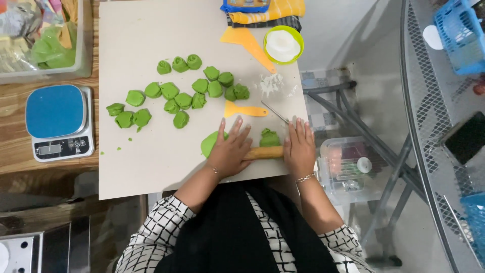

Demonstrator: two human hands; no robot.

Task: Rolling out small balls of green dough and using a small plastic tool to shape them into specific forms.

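Both my palms press flat on a wooden rolling pin (263, 152) lying across the near edge of a pale work board (146, 162). My left hand (230, 150) covers its left end and partly hides a flattened green dough disc (208, 143). My right hand (299, 147) rests on the pin's right end. A folded green dough piece (270, 137) sits just beyond the pin between my hands. Several more folded green dough pieces (177, 96) are scattered over the board's middle.
An orange scraper (244, 110), a thin metal tool (275, 112), a larger orange scraper (247, 45) and a green bowl of white flour (283, 44) lie farther back. A blue kitchen scale (58, 121) stands left. A clear plastic box (348, 167) sits right, beside a metal mesh table (434, 126).
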